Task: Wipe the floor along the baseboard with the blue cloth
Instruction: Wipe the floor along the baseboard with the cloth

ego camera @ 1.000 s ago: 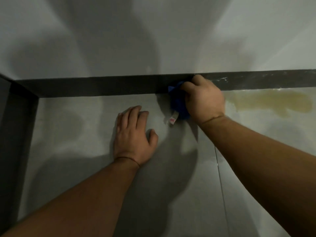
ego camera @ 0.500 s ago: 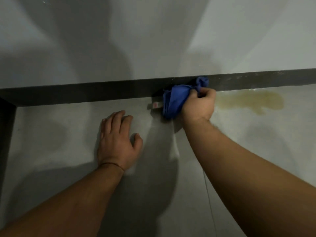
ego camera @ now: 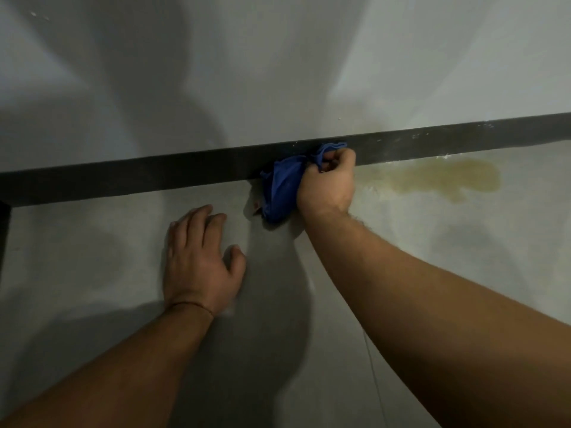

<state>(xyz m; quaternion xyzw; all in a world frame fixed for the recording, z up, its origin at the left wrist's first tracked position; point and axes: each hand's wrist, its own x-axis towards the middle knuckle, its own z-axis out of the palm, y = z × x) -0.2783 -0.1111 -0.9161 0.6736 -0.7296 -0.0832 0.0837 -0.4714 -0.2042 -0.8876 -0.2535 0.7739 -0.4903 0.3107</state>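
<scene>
Blue cloth [ego camera: 282,189] sits bunched at the junction of the grey floor [ego camera: 92,248] and the dark baseboard [ego camera: 154,177], its upper folds touching the baseboard face and its lower end on the floor. Right hand [ego camera: 327,183] is closed in a fist around the cloth, knuckles toward the baseboard. Left hand [ego camera: 200,257] lies flat and open on the floor, fingers spread, holding nothing; it appears to serve as a brace.

A yellowish stain [ego camera: 445,180] lies on the floor just right of the right hand, along the baseboard, apparently not yet wiped. Pale specks show on the baseboard above it.

Judgement on technique: the cloth is wadded, so only a small patch likely contacts the floor. Flattening it under the palm would probably give a wider wipe. To clear the stain, the stroke should run rightward with the cloth edge pressed into the corner, with steady downward pressure. A folded clean face may be needed, since a saturated wad would likely smear the liquid. Whether the stain is wet or dried cannot be told.
</scene>
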